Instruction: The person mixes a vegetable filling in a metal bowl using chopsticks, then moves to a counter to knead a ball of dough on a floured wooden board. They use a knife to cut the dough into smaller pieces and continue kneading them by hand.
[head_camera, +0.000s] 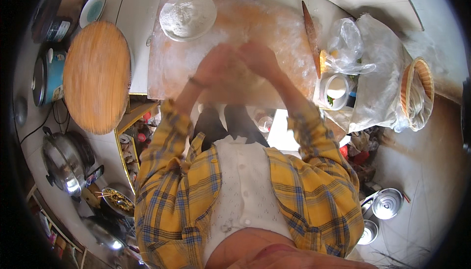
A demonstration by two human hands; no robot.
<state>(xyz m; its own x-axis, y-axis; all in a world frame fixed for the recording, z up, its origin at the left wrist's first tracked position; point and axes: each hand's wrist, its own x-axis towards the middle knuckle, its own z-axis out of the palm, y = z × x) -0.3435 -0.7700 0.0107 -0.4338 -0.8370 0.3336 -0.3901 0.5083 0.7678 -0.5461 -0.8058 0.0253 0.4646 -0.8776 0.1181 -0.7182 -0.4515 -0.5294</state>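
Observation:
My left hand (217, 61) and my right hand (258, 58) are close together above a flour-dusted wooden board (173, 63). Both are blurred by motion, with fingers that look curled inward. Whether anything sits between or inside them cannot be made out. Beyond my left hand, a white bowl of flour (188, 16) rests on the board's far left corner. To the right of my right hand, a slim tapered wooden rolling pin (311, 37) lies along the board's right edge.
A round bamboo tray (97, 77) stands left of the board. On the right are a clear plastic tub (336, 91), a plastic bag (346, 42), a pale cloth sack (381, 66) and a woven basket (417, 94). A steel pot (64, 162) and a pan of food (118, 200) sit lower left.

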